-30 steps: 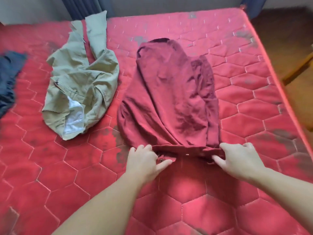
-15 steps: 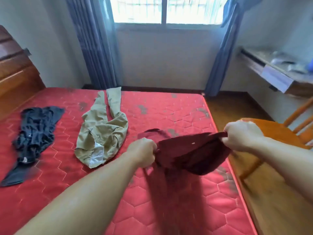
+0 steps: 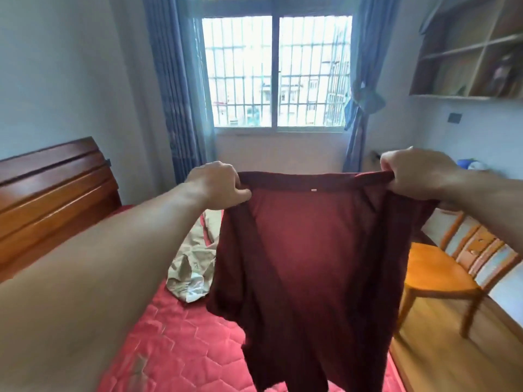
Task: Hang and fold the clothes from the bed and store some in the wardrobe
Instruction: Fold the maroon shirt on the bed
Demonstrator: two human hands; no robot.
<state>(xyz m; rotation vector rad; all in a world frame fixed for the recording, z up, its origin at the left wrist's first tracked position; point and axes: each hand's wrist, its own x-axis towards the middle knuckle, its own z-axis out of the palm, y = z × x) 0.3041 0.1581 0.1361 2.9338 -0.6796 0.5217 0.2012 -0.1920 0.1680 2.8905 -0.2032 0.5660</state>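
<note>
Dark red trousers point(image 3: 305, 264), hanging full length above the red mattress point(image 3: 181, 349), gripped at the waistband corners by left hand point(image 3: 218, 185) and right hand point(image 3: 416, 174), likely stretched to straighten before folding; khaki trousers point(image 3: 192, 267) lie beyond.
</note>
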